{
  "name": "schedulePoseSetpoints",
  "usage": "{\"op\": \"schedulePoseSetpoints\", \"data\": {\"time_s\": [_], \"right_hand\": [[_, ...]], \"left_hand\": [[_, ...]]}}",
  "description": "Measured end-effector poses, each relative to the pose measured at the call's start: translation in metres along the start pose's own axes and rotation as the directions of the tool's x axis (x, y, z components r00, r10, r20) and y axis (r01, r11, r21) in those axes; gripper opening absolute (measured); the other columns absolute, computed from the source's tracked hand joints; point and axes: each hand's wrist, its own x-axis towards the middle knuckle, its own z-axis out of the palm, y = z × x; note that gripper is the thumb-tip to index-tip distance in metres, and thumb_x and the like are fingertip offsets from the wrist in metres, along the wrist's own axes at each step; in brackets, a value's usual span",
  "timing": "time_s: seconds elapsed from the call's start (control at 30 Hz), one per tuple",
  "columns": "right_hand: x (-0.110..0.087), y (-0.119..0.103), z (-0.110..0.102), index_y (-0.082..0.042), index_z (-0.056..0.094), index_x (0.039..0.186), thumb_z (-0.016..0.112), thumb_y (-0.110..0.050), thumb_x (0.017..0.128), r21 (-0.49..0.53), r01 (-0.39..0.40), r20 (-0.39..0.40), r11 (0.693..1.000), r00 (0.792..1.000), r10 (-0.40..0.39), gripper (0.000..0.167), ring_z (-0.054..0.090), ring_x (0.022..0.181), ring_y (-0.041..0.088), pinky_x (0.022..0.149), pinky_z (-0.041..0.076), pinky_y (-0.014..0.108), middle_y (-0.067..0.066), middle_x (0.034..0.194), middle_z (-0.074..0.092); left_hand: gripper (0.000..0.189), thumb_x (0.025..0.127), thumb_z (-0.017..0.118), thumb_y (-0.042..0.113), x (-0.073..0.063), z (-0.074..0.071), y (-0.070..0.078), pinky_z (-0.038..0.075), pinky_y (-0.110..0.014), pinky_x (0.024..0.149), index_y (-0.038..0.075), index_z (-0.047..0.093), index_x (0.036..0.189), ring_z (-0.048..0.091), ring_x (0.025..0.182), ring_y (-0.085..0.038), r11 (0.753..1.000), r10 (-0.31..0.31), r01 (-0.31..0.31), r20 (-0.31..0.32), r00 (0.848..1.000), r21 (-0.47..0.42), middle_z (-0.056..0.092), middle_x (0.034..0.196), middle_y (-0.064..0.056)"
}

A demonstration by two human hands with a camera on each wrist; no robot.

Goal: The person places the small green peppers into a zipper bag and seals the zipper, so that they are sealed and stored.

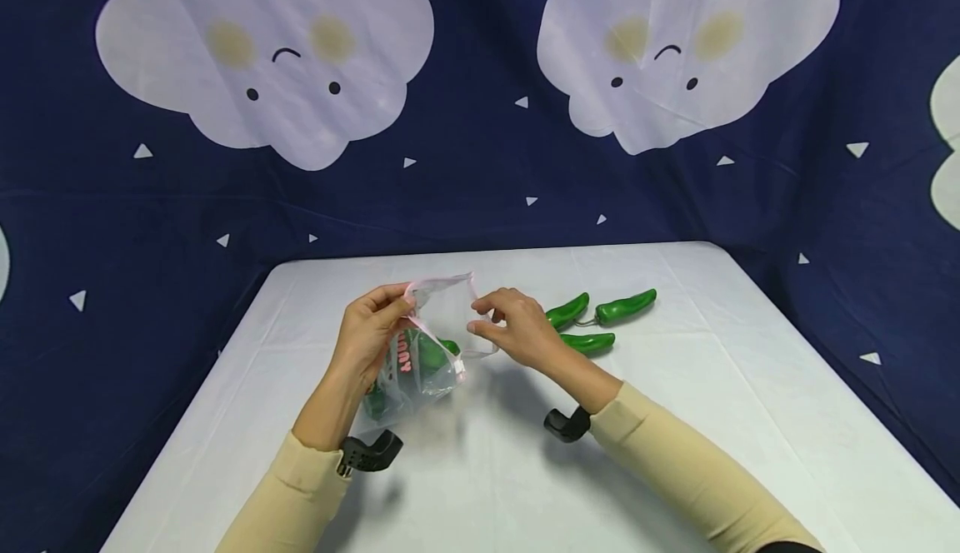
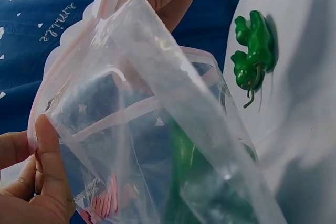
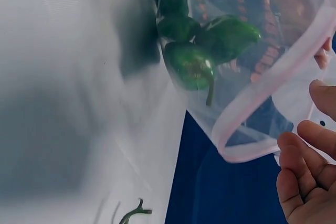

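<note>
My left hand (image 1: 366, 332) pinches the pink-edged rim of a clear zip bag (image 1: 442, 307), its mouth spread wide above the table. Several green peppers (image 3: 227, 39) lie in the lower part of the bag, seen through the plastic with pink lettering. At the right side of the mouth is my right hand (image 1: 521, 328), fingers bent loosely, with a gap between thumb and forefinger beside the rim. A white zip slider (image 1: 459, 367) hangs at the near corner. In the left wrist view, the bag partly hides the right hand.
Three green peppers (image 1: 626, 307) lie on the white table (image 1: 705, 403) beyond the right hand; the right hand partly covers some of them. A dark blue cloth (image 1: 480, 203) with cloud shapes hangs behind the table's far edge.
</note>
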Motion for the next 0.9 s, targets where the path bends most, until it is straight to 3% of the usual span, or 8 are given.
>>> {"op": "schedulePoseSetpoints", "data": {"time_s": [0.37,0.53,0.9], "right_hand": [[-0.017,0.019,-0.014,-0.011,0.070,0.103,0.075,-0.027,0.080,0.051,-0.043,-0.029,0.998,0.999,0.045,0.029,0.059,0.080,0.014,0.070,0.051,0.030,0.002,0.095,0.069],[-0.024,0.028,-0.021,-0.012,0.069,0.104,0.075,-0.028,0.081,0.062,-0.091,-0.020,0.994,0.996,0.093,0.029,0.059,0.081,0.014,0.071,0.053,0.033,0.001,0.097,0.069],[-0.040,0.049,-0.038,-0.014,0.069,0.107,0.074,-0.030,0.081,0.060,-0.202,-0.016,0.978,0.979,0.204,0.030,0.063,0.089,0.018,0.079,0.053,0.035,0.002,0.102,0.069]], "left_hand": [[0.016,0.089,0.061,0.002,0.000,-0.002,0.000,0.054,-0.016,0.069,0.002,0.063,0.106,0.059,0.077,-0.007,1.000,-0.001,0.001,-0.006,1.000,-0.006,0.062,0.085,0.006],[0.011,0.089,0.062,0.003,0.000,-0.003,0.000,0.054,-0.016,0.069,0.009,0.065,0.098,0.059,0.078,-0.007,1.000,-0.003,0.003,-0.012,1.000,-0.013,0.062,0.085,0.006],[0.012,0.089,0.061,0.002,0.000,-0.003,0.000,0.054,-0.015,0.068,0.010,0.065,0.097,0.058,0.077,-0.006,1.000,-0.004,0.004,-0.015,1.000,-0.012,0.062,0.085,0.007]]}}
